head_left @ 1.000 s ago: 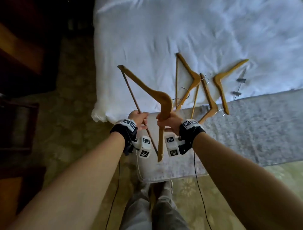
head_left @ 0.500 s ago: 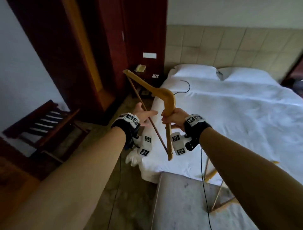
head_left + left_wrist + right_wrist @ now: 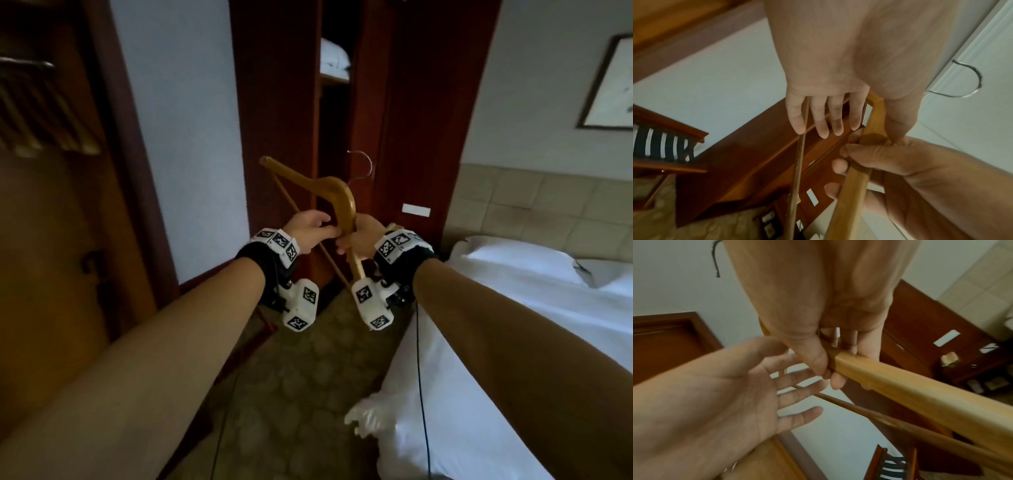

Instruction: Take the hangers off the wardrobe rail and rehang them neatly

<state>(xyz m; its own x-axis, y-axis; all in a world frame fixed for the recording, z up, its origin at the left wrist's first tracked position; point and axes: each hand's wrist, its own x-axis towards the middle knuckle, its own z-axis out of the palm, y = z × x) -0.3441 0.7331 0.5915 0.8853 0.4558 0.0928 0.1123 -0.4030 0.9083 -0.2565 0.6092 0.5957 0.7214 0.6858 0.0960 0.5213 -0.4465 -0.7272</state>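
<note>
Upright, wooden hanger (image 3: 337,192) held on end, hook (image 3: 363,164) pointing right, right hand (image 3: 359,236) gripping its arm, left hand (image 3: 308,229) loose-fingered.

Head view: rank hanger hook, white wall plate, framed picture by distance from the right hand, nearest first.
From the right hand, which grips the hanger:
1. Hanger hook, just above the hand.
2. White wall plate, to its right on the dark wood panel.
3. Framed picture, far upper right on the wall.

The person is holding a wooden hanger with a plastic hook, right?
Not quite. The wooden hanger is held, gripped by the right hand, but its hook is shiny metal wire, not plastic. The left wrist view shows it best.
</note>
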